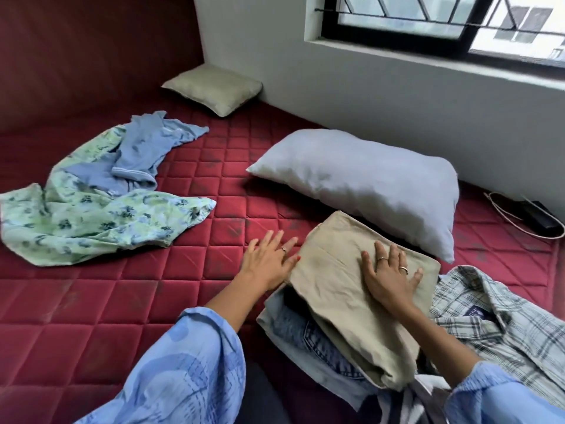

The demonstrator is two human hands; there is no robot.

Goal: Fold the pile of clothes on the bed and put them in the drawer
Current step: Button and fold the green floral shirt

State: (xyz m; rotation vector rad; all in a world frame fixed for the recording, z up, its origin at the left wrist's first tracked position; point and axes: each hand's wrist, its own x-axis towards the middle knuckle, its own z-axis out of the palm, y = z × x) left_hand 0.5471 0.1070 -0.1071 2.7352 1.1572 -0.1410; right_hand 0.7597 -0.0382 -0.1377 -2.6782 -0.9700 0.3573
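A folded beige garment lies on top of folded light-blue jeans at the near right of the red bed. My right hand presses flat on the beige garment with fingers spread. My left hand lies open on the mattress, its fingertips touching the garment's left edge. A plaid shirt lies unfolded to the right of the stack. At the far left, a blue garment rests crumpled on a green floral cloth.
A large white pillow lies just behind the stack, and a small beige cushion sits in the far corner. A dark device with a cable lies by the wall at right. The window wall borders the bed.
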